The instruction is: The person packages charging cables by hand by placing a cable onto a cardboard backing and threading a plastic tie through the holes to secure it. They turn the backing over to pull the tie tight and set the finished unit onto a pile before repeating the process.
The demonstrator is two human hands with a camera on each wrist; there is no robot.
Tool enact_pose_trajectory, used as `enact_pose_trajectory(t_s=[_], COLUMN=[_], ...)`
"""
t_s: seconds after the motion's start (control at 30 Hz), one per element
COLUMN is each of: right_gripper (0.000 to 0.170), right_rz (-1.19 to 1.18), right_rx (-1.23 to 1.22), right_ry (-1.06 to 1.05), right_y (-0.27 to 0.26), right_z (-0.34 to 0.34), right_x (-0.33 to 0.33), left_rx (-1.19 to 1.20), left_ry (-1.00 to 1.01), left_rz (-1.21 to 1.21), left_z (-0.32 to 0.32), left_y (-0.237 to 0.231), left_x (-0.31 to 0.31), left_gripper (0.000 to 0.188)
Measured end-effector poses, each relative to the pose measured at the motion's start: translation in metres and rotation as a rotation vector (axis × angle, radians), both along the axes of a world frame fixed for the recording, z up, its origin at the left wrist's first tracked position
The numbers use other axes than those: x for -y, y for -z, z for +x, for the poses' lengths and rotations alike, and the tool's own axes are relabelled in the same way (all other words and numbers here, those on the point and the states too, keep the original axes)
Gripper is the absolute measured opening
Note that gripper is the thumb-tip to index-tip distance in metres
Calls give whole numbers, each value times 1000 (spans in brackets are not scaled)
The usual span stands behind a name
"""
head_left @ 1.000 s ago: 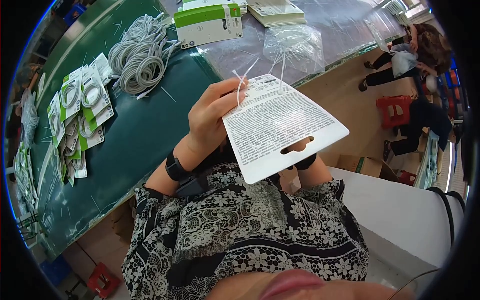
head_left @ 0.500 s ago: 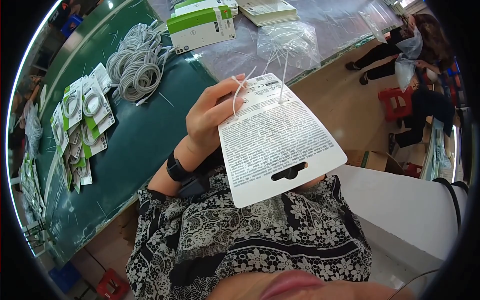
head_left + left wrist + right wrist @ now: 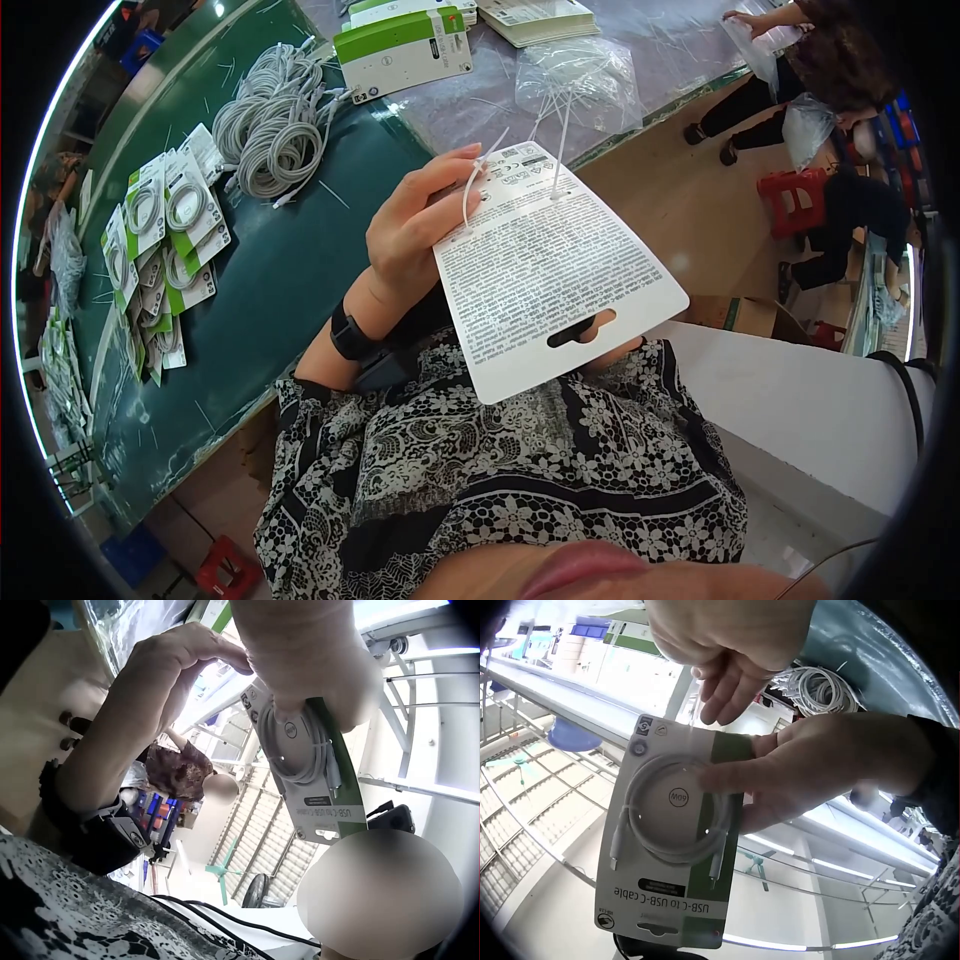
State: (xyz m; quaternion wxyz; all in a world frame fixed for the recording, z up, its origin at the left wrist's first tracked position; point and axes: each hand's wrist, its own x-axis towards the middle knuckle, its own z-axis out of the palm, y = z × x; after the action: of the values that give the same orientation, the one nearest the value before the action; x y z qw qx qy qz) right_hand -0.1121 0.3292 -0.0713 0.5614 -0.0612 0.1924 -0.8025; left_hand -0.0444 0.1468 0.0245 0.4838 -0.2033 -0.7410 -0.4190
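Observation:
My left hand (image 3: 410,215) grips a white cable card (image 3: 560,270) along one side. Its printed back faces up in the head view, and two white plastic ties (image 3: 560,150) stick out through it. On the front, in the right wrist view, a coiled white USB-C cable (image 3: 634,791) lies fastened, with my left thumb pressing on it. My right hand (image 3: 731,645) is close to the card's far edge, fingers bent downward; I cannot tell whether they pinch anything. The card hides most of this hand in the head view.
On the green table (image 3: 290,250) lie a heap of coiled cables (image 3: 270,130) and a pile of carded cables (image 3: 165,230). Farther back are green-and-white cards (image 3: 400,60), a stack of cards (image 3: 535,18) and a clear bag of ties (image 3: 585,85). Another person (image 3: 840,65) stands at right.
The card's near end swung down toward me, then rose slightly. My left hand keeps its grip. At right, the other person has raised an arm over the table with a clear bag.

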Motion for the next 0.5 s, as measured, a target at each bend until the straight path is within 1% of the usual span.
enact_pose_trajectory(t_s=[0.37, 0.5], right_gripper=[50, 50], right_rz=[-111, -156], right_rx=[-19, -26], right_ry=[49, 68], right_y=[3, 3], right_z=[1, 5], right_x=[22, 24], left_rx=[-9, -16], left_ry=[3, -14], left_rz=[-14, -55], left_z=[-1, -1], left_y=[-2, 1], left_x=[2, 5], left_gripper=[35, 35])
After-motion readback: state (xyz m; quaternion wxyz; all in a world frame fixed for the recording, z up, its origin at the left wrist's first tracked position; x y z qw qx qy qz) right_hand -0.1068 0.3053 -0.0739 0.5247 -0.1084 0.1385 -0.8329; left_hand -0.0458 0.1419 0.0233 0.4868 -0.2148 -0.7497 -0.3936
